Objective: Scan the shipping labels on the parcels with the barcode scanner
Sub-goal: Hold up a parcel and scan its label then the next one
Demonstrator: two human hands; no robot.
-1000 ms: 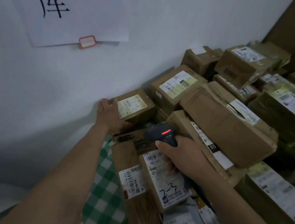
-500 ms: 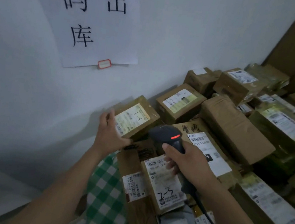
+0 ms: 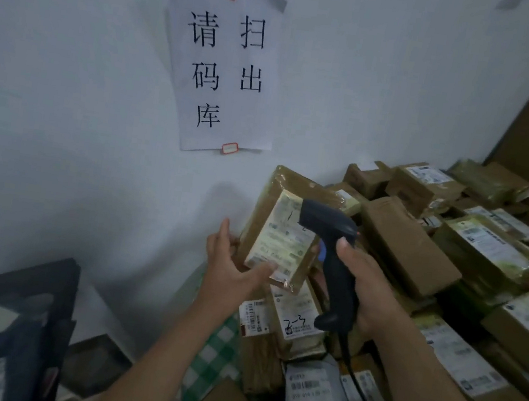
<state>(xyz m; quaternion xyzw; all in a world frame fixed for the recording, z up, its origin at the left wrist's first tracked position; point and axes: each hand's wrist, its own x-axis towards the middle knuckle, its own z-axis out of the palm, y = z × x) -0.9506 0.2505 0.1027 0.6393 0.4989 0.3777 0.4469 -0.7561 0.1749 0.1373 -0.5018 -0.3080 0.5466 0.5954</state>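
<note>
Holding a small taped parcel [image 3: 292, 184] up off the stack, the left hand [image 3: 230, 263] grips its lower edge: the thumb lies across the bottom of the shipping label [image 3: 281, 240] and the fingers go behind the cardboard. The parcel stands nearly upright, label turned toward the person, probably so the barcode faces the reader squarely. At 3 o'clock of the parcel, the right hand [image 3: 370, 283] is wrapped round the handle of the barcode scanner [image 3: 335, 244]. The scanner's head overlaps the label's upper right corner, close enough that a read looks imminent, though no beam shows. Its cable [image 3: 354, 376] trails toward 6 o'clock over the lower parcels.

The unscanned pile of parcels [image 3: 412, 248] fills the view from 2 to 5 o'clock, and a paper notice [image 3: 224, 69] hangs on the wall at 11 o'clock of the parcel. A green checked cloth [image 3: 214, 356] lies at 6 o'clock beneath the left forearm.

Half a second back the parcel sat lower, against the wall, with the left hand just taking it. The scanner was then tipped down over the stack with its red light showing. Now the parcel is raised and the scanner stands more upright beside it, and that light is out of sight.
</note>
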